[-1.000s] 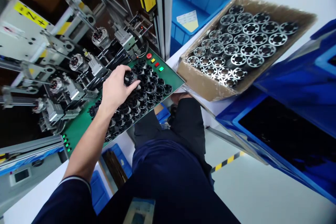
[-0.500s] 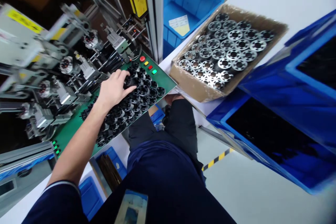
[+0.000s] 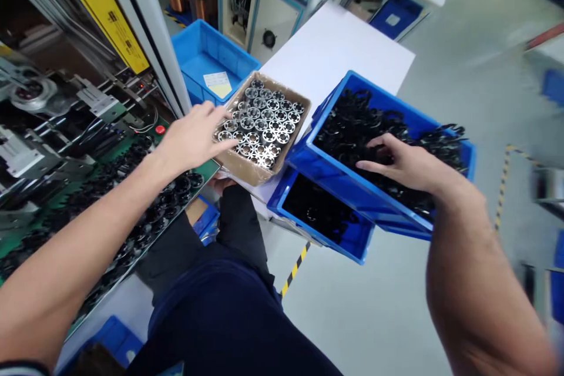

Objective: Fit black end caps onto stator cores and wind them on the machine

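My left hand (image 3: 194, 135) hovers at the left edge of a cardboard box (image 3: 249, 171), fingers apart and nothing in them. Rows of round slotted metal parts (image 3: 259, 123) fill that box. My right hand (image 3: 396, 161) reaches into a blue crate (image 3: 469, 158) heaped with black plastic parts (image 3: 339, 126); its thumb and fingers are spread over the parts, and I see nothing held. More black parts (image 3: 176, 194) stand close together on the green machine table (image 3: 210, 171) at the left, under my left forearm.
A second blue crate (image 3: 282, 194) with black parts sits below the first. Behind the cardboard box is a blue bin (image 3: 194, 64) holding a paper. Machine fixtures (image 3: 99, 100) and a yellow-marked post (image 3: 106, 12) rise at the left.
The view has swung to the right. My left hand has moved from over the black parts on the green table to the cardboard box. My right hand has come into view over the crate.
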### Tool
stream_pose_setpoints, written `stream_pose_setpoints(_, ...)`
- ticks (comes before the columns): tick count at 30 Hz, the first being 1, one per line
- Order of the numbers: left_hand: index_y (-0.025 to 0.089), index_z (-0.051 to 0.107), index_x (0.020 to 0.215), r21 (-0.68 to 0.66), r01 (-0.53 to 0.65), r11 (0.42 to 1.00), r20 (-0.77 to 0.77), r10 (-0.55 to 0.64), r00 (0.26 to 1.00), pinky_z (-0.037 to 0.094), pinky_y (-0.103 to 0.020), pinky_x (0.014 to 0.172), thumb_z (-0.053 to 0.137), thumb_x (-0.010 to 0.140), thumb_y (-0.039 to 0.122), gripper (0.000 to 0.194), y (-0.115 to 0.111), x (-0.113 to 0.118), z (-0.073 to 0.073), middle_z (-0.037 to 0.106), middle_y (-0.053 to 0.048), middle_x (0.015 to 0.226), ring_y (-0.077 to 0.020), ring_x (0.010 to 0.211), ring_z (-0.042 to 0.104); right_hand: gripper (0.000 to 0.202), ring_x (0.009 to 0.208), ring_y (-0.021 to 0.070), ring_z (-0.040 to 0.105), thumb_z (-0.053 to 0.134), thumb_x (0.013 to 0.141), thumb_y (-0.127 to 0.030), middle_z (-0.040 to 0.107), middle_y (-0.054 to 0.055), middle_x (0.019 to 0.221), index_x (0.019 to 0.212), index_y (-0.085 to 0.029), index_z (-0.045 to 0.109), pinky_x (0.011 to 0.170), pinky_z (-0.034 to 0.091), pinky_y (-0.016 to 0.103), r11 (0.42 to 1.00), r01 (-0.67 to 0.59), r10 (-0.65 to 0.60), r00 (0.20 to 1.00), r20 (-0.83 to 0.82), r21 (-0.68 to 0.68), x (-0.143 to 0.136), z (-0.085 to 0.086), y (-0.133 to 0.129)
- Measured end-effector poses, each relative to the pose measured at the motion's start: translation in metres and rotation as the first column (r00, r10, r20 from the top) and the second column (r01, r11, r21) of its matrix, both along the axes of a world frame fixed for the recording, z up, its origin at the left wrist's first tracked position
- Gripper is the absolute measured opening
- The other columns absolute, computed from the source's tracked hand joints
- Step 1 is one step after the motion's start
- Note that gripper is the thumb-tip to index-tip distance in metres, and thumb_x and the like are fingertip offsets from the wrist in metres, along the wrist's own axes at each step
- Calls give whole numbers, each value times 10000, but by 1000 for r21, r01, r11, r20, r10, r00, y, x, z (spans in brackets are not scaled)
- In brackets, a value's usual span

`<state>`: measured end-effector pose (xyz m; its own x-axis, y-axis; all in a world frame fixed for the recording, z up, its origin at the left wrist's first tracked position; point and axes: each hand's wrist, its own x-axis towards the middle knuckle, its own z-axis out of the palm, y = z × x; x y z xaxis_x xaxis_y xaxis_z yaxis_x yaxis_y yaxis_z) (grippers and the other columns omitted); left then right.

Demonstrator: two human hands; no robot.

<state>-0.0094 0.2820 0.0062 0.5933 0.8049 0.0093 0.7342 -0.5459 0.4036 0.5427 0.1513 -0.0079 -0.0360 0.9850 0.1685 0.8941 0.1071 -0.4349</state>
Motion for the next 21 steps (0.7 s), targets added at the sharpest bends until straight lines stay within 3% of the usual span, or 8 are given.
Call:
stream_pose_setpoints(2,226,652,1686,-87,41,995,-87,-49,995,551,-601,1376,786,1103,557,684,31,45,-22,657,-204,1671,-457,1574,645,588,446,170,558,1126,766,-779,727,-57,616,1020,-313,872,532,369,396,997,-60,62,998,22,-55,4,3,3)
stream_pose_setpoints(5,189,577,1777,-191,17,981,-163,-49,985,492,-535,1424,846,1044,356,798,64,97,-53,606,-241,1770,-443,1629,636,633,469,184,506,1076,780,-868,670,-54,605,960,-323,809,531,381,391,999,6,-2,997,82,-44,1,5,2)
stream_pose_setpoints(8,147,602,1752,-259,-54,964,-192,3,981,524,-567,1391,925,940,290,886,82,125,-75,616,-291,1770,-485,1581,688,569,664,240,637,917,977,-834,802,57,873,1111,-289,823,693,538,390,995,100,-96,988,124,-23,-12,6,-10)
stream_pose_setpoints(10,127,636,1711,-300,-97,949,-178,45,983,514,-595,1402,949,887,247,890,89,132,-84,607,-311,1786,-510,1609,673,463,856,293,740,769,1091,-699,865,129,1140,1277,-279,824,878,625,442,988,152,-147,980,133,-26,-22,7,-19)
stream_pose_setpoints(12,106,690,1628,-342,-125,931,-127,87,988,479,-620,1435,945,845,178,826,96,133,-87,607,-317,1792,-518,1647,648,470,948,326,778,701,1108,-582,872,155,1304,1456,-280,789,989,649,499,980,196,-190,972,137,-31,-31,8,-25)
stream_pose_setpoints(15,92,762,1386,-424,-167,890,-9,180,984,451,-626,1457,958,736,94,679,103,130,-85,696,-317,1681,-528,1647,648,713,883,332,764,782,1045,-566,863,173,1287,1670,-245,661,992,661,542,945,324,-317,940,127,-40,-39,12,-25)
stream_pose_setpoints(17,129,744,1245,-489,-200,849,86,275,958,478,-606,1435,984,679,92,615,103,125,-80,782,-282,1521,-521,1612,669,741,906,334,762,880,971,-575,854,166,1242,1597,-233,681,1001,666,542,924,382,-377,920,108,-29,-40,16,-21)
stream_pose_setpoints(21,225,618,1228,-663,-168,729,317,477,819,680,-485,1170,933,825,251,512,79,109,-67,821,-137,1266,-335,1303,811,359,1095,348,762,927,947,-534,812,145,1223,1174,-275,829,1073,664,523,944,328,-328,935,132,21,-37,26,-15)
